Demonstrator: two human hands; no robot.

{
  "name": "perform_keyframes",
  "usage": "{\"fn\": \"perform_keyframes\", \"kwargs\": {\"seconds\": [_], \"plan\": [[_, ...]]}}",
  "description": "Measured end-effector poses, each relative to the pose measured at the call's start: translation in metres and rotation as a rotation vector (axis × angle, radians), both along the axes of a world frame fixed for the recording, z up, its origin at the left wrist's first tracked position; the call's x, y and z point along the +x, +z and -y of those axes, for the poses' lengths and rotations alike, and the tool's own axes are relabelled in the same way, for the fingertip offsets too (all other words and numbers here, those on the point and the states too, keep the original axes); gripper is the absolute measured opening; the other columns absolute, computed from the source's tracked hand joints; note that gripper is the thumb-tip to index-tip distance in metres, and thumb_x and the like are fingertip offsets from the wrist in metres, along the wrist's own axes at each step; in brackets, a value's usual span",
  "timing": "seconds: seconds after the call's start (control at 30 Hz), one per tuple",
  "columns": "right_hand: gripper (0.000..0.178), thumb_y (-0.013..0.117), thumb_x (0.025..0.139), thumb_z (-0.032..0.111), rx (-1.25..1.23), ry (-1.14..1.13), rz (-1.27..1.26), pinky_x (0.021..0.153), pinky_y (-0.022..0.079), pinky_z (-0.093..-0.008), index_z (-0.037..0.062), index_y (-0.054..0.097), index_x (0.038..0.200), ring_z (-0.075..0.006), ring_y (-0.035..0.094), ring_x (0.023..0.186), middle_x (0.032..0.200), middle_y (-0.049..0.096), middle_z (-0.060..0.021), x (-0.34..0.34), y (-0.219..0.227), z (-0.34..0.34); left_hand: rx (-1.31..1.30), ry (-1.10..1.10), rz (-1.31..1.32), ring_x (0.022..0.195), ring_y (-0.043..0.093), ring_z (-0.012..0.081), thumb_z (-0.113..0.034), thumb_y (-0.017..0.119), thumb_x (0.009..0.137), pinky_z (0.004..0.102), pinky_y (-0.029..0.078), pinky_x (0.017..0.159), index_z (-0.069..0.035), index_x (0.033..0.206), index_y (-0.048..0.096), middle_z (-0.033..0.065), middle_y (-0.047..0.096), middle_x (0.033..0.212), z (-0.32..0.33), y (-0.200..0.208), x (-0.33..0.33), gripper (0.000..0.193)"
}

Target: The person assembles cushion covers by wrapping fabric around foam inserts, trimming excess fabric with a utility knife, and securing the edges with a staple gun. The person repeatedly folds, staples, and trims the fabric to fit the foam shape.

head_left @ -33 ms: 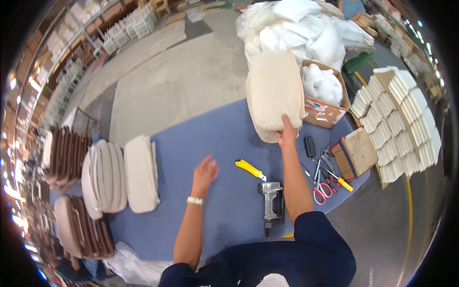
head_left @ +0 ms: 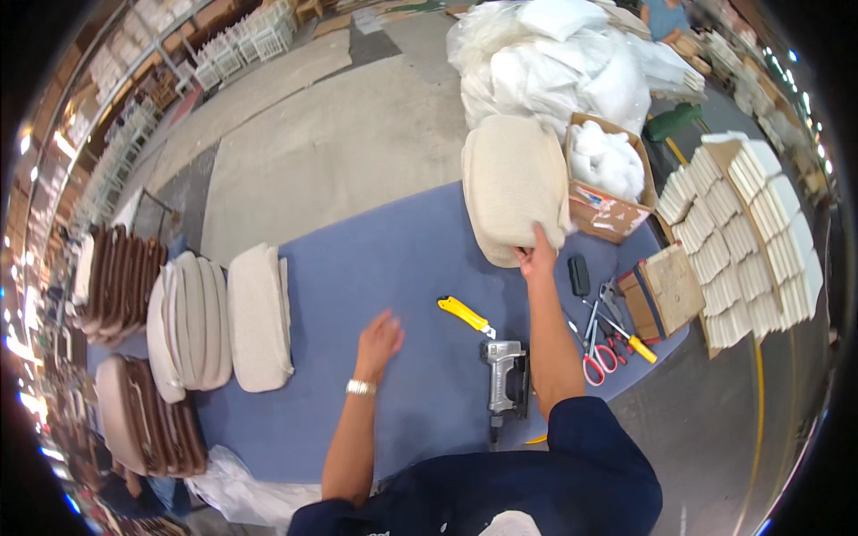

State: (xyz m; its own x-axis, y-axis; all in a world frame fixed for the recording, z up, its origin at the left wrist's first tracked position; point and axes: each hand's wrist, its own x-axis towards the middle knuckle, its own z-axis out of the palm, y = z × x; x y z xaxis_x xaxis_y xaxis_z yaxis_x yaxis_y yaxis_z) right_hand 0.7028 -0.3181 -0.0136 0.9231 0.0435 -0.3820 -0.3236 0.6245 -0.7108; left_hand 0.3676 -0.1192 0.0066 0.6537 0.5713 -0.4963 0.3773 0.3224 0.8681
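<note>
My right hand (head_left: 536,254) grips the near edge of a beige fabric seat cushion (head_left: 516,183), the top one of a stack at the table's far edge. My left hand (head_left: 380,341) hangs over the middle of the table with its fingers apart, slightly blurred and holding nothing. Between my forearms lie a yellow utility knife (head_left: 463,313) with its blade out and a grey metal staple gun (head_left: 505,380). To the right of my right forearm are red-handled scissors (head_left: 599,362), a yellow-handled screwdriver (head_left: 642,347) and a small black case (head_left: 578,275).
Beige cushions (head_left: 259,317) and brown ones (head_left: 147,420) stand at the blue-grey table's (head_left: 357,259) left end. Behind the stack are a carton of white stuffing (head_left: 608,214) and plastic-wrapped white bundles (head_left: 554,62). A small box (head_left: 661,290) sits on the right, beside stacked white pieces (head_left: 742,232).
The top cushion's far end has come down toward the stack, my right hand still on its near edge. My left hand has shifted slightly down and left.
</note>
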Motion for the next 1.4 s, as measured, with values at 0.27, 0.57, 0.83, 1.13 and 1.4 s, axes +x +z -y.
{"fn": "perform_keyframes", "kwargs": {"seconds": [0.27,0.57,0.83,1.13,1.4], "plan": [[0.058,0.081,0.09,0.021,0.059,0.157,-0.029,0.091,0.061,-0.0536,0.0065,0.054,0.139,-0.0307,0.064,0.12,0.133,0.063,-0.014,0.017,-0.04,0.032,-0.195,0.474,-0.223,0.089,0.074,0.0196,-0.029,0.07,0.099,0.0323,0.059,0.074,-0.003,0.143,0.055,0.01,0.071,0.117,0.021,-0.082,-0.214,0.054],[0.057,0.081,0.09,0.023,0.0,0.227,0.065,0.094,0.061,-0.0442,0.0068,0.056,0.139,-0.0276,0.064,0.121,0.133,0.065,-0.0112,0.04,-0.031,0.033,-0.143,0.518,-0.247,0.088,0.073,0.0178,-0.029,0.07,0.099,0.0289,0.057,0.073,-0.002,0.137,0.059,0.0093,0.073,0.111,0.024,-0.089,-0.24,0.048],[0.062,0.081,0.09,0.025,0.039,0.237,0.01,0.095,0.058,-0.0499,0.0077,0.052,0.143,-0.0296,0.064,0.118,0.135,0.063,-0.0118,0.013,-0.044,0.049,-0.072,-0.007,0.034,0.116,0.067,0.0206,-0.038,0.065,0.104,0.0363,0.053,0.102,-0.007,0.149,0.053,0.0089,0.067,0.135,0.002,-0.069,0.06,0.056],[0.073,0.08,0.089,0.03,-0.164,0.182,-0.012,0.097,0.053,-0.0488,0.0063,0.046,0.15,-0.0313,0.058,0.126,0.147,0.054,-0.0134,0.043,-0.011,0.026,-0.46,0.099,0.244,0.144,0.044,0.0355,-0.063,0.053,0.101,0.0605,0.042,0.109,-0.018,0.166,0.022,0.0148,0.04,0.162,0.04,-0.081,0.335,0.085],[0.079,0.074,0.095,0.036,-0.22,0.249,0.052,0.109,0.046,-0.0474,0.0014,0.037,0.155,-0.0329,0.049,0.137,0.154,0.045,-0.0176,0.016,-0.025,0.044,-0.285,0.002,0.208,0.132,0.056,0.0263,-0.031,0.063,0.102,0.043,0.051,0.104,-0.017,0.165,0.028,0.0158,0.054,0.15,0.064,-0.09,0.3,0.074]]}}
